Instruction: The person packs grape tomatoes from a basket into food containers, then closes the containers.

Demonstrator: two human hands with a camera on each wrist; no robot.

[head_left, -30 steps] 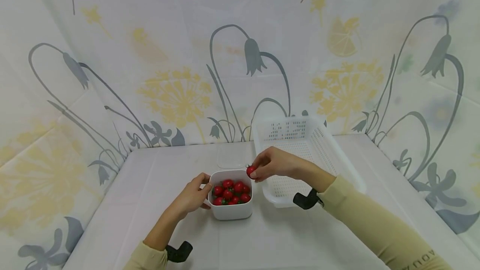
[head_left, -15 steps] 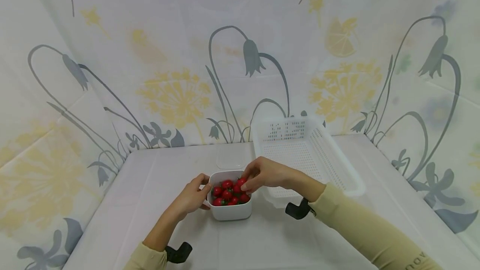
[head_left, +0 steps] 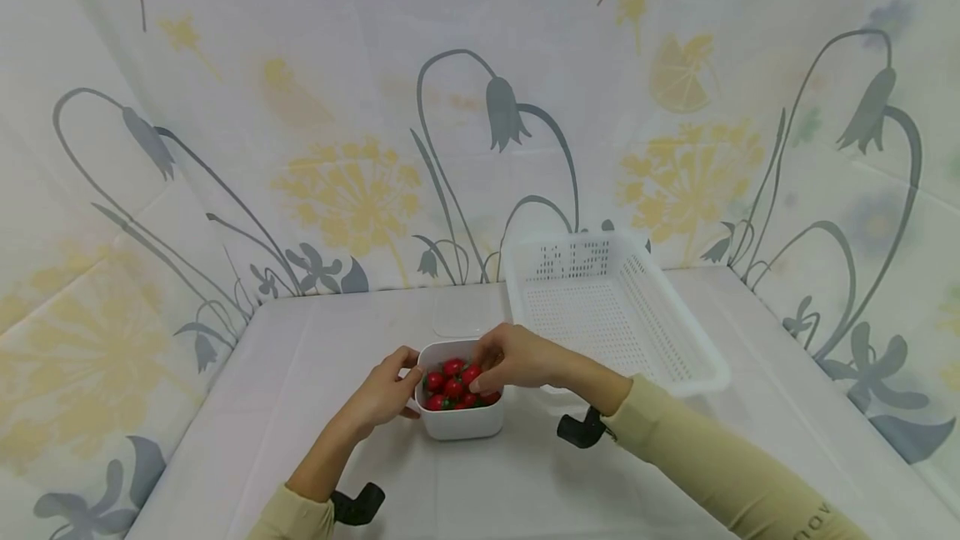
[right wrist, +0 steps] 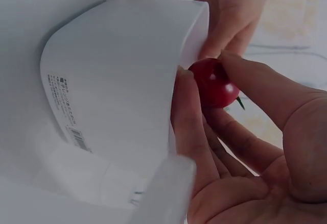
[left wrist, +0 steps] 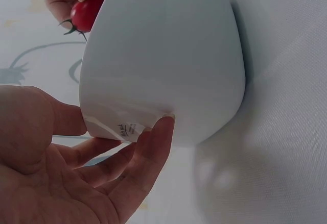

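Observation:
A small white square container (head_left: 465, 426) stands on the table in the head view, with several red cherry tomatoes (head_left: 453, 388) inside. At its left side, my left hand (head_left: 384, 390) grips the wall, thumb at the rim and fingers against the outside. My right hand (head_left: 519, 358) is over the container's right rim. Between its thumb and fingers it pinches a cherry tomato (right wrist: 212, 83), seen at the rim in the right wrist view. The green calyx of that tomato shows in the left wrist view. My right hand hides some of the tomatoes in the head view.
A larger white perforated basket (head_left: 708, 375) stands to the right and behind, with no tomatoes visible in it. Behind the container lies a transparent, flat lid-like piece (head_left: 457, 322). A patterned cloth (head_left: 360, 107) rises at the table's back edge.
My right hand has moved left and slightly down, carrying the tomato from beside the container to over its contents. The left hand and the container have stayed in place.

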